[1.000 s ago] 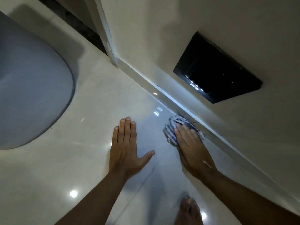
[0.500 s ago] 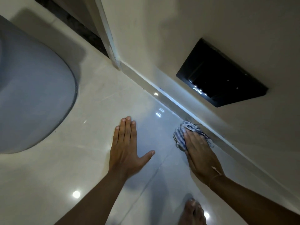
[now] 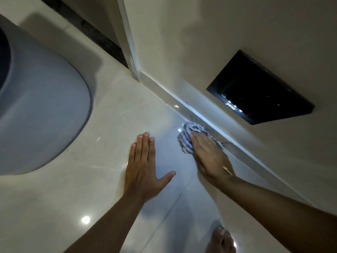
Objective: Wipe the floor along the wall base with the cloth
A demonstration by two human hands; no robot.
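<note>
Blue-and-white striped cloth (image 3: 187, 137) bunched on glossy pale floor (image 3: 113, 128), touching the baseboard (image 3: 242, 156) beneath a black wall panel (image 3: 259, 88). Right hand (image 3: 207, 156) flat on the cloth, fingers extended, pressing it down rather than gripping. Left hand (image 3: 144, 165) spread palm-down on bare tile just beside, holding nothing, thumb splayed. Grey rounded fixture (image 3: 42, 114) at left; bare foot (image 3: 221, 240) at bottom edge.

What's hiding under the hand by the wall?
Under the right hand is a bunched blue-and-white striped cloth, pressed on the shiny floor beside the wall base. Its far edge pokes out past the fingers. The part beneath the palm is covered, so it cannot be seen.
</note>
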